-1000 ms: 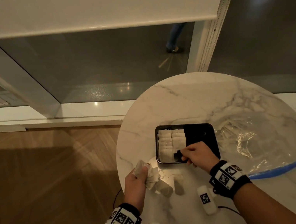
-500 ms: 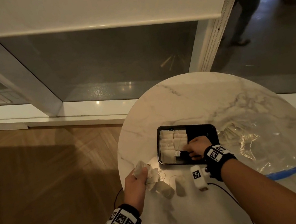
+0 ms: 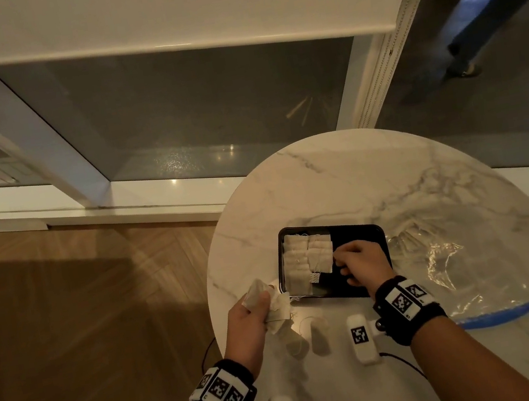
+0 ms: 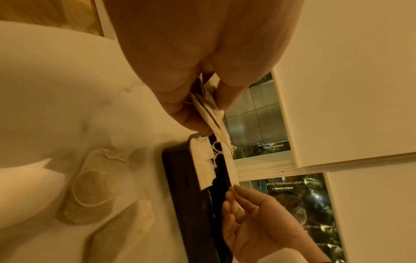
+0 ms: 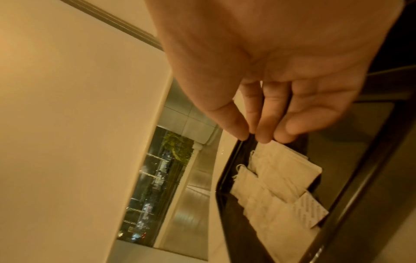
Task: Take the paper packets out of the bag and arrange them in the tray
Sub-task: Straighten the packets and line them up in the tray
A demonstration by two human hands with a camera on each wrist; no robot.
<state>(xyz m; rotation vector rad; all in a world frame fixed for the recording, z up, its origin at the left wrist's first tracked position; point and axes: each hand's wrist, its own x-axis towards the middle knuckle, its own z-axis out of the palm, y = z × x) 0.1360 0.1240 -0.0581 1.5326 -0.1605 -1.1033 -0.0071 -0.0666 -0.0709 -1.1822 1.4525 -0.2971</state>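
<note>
- We see the black tray (image 3: 358,234) on the round marble table (image 3: 339,181), long axis running left-right in the head view, near edge toward us.
- Paper packets in the tray (image 3: 307,259) sit in its left half, flat, in two overlapping columns that run front to back. Each packet's long side looks to lie across the tray's width, but the overlap makes single packets hard to separate.
- One small printed tag (image 3: 316,277) lies at the near end of the right column, strings loose over the packets.
- Right half of the tray is bare black floor.
- Right hand (image 3: 361,263) hovers over the tray middle, palm down. Thumb and first fingers (image 5: 265,135) are drawn together at the tips, right at the far edge of the right column. We cannot tell if they pinch a string or a packet corner, or only touch.
- Left hand (image 3: 246,321) is at the table's left edge, just beside the tray's near-left corner, clamped on a bunch of packets (image 3: 274,306). In the left wrist view the thumb and fingers squeeze the stack (image 4: 210,113) flat, its edges and strings pointing toward the tray.
- Two more packets (image 3: 307,337) lie on the table in front of the tray, between our wrists, long axis roughly front to back.
- Clear plastic bag (image 3: 456,260) with a blue zip strip lies flat to the right of the tray, strip toward the near-right.
</note>
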